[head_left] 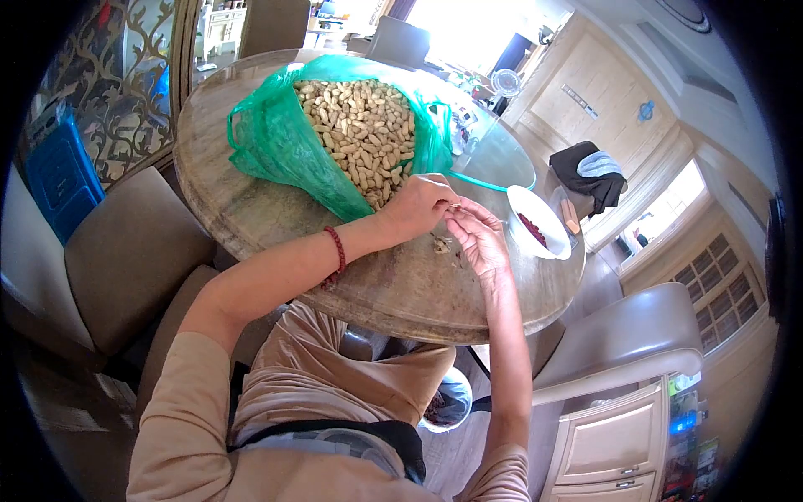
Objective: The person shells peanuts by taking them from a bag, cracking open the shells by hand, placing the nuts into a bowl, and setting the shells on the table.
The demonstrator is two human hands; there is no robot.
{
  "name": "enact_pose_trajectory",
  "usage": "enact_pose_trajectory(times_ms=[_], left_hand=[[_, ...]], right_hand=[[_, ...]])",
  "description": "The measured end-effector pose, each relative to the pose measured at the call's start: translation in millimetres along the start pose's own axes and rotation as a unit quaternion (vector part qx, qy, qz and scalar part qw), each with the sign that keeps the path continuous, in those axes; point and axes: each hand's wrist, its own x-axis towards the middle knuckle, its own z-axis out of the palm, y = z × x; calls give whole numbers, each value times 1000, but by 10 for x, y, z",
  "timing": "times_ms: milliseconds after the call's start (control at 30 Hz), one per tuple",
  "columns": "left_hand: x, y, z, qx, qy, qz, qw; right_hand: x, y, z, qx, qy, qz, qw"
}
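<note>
My left hand (pixel 418 204), with a dark red beaded bracelet (pixel 337 251) on its wrist, and my right hand (pixel 479 238) meet over the table's near side. Both are closed, fingertips pinching a small pale peanut (pixel 454 207), mostly hidden by the fingers. Just beyond my left hand, a green plastic bag (pixel 280 155) lies open, heaped with unshelled peanuts (pixel 360 125). Bits of broken shell (pixel 441 244) lie on the tabletop below my hands. Right of my right hand stands a white bowl (pixel 554 227) holding some red-skinned kernels (pixel 532 229).
The round marble-patterned table (pixel 393 297) has a glass turntable (pixel 502 155) at its middle. A bin (pixel 456 400) with dark contents stands on the floor by my legs. Chairs (pixel 125 259) are at the left, and another chair (pixel 623 335) is at the right.
</note>
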Motion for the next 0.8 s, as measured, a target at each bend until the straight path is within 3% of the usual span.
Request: enact_pose_trajectory(times_ms=[200,333,533,633,733,800], left_hand=[[6,31,27,-56,26,-55,997],[11,5,36,-81,49,-106,990],[-5,-5,12,-67,-3,-145,987],[-43,-6,10,-83,-165,-81,979],[-71,24,56,-99,-175,-78,976],[-8,24,-10,-65,-148,-61,985]], right_hand=[[-11,24,14,-42,34,-24,998],[-25,20,74,-150,83,-52,984],[-43,5,-48,-275,127,-140,943],[-136,-42,-154,-339,152,-143,917],[-201,-164,-247,-394,206,-131,886],[-210,-336,-416,-625,249,-267,689]])
